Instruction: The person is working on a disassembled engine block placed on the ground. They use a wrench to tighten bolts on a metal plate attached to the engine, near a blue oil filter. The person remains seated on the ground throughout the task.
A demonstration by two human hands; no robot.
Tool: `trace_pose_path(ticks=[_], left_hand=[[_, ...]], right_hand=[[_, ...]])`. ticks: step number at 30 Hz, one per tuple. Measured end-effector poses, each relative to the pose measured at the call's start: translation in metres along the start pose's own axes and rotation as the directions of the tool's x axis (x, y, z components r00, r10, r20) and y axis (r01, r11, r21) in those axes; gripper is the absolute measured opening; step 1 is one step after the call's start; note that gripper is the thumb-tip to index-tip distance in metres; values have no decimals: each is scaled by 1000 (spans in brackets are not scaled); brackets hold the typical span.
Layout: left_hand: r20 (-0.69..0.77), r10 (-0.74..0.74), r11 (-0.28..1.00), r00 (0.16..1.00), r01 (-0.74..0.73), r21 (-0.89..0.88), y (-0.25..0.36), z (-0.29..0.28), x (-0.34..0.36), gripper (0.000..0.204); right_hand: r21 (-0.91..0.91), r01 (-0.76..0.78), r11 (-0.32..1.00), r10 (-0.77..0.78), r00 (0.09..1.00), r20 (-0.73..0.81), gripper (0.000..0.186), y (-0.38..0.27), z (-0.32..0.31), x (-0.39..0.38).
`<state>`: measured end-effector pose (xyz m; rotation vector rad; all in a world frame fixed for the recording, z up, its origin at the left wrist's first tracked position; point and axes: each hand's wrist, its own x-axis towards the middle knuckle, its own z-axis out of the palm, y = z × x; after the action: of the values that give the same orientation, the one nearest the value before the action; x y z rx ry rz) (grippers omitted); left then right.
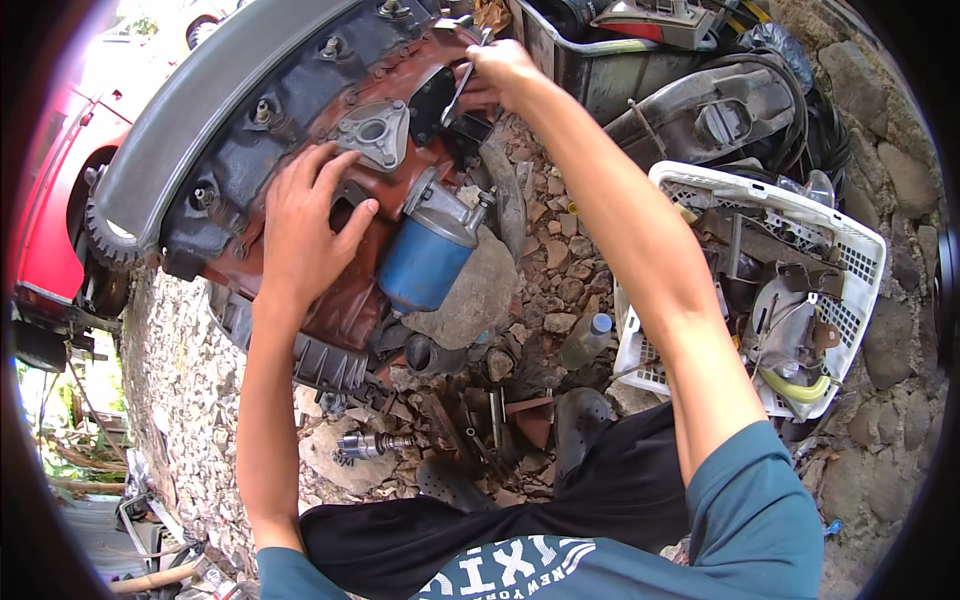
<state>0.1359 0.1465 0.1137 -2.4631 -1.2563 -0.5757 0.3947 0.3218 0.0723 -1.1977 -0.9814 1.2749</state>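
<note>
A large engine (335,322), reddish-brown with a dark blue-grey head, lies in front of me on the stony ground. My left hand (308,222) rests on its side with fingers spread, the fingertips beside a triangular metal flange (375,137). At the far end, my right hand (503,74) grips a wrench (459,94), whose lower end reaches down near a black cover plate (431,103). The wrench's exact contact with any bolt is too small to tell. A blue oil filter canister (424,262) sticks out of the block below the flange.
On the right stands a white plastic crate (868,262) of metal parts, with a dark bin (590,85) beyond it. A bottle (586,342), a gear shaft (370,445) and loose tools lie near my feet. A red vehicle (75,180) is at the left.
</note>
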Motion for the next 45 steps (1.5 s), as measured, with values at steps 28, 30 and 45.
trace_pose_path(ticks=[28,30,45], left_hand=[[133,-151,942,980,102,320,3,40,15,90],[126,-141,935,982,90,344,4,32,16,84],[-116,-51,926,992,90,368,-11,19,15,49]], right_hand=[[636,-321,702,338,936,99,28,84,20,46],[680,-380,627,366,914,173,27,91,22,51],[769,-418,484,404,886,228,22,113,27,46]])
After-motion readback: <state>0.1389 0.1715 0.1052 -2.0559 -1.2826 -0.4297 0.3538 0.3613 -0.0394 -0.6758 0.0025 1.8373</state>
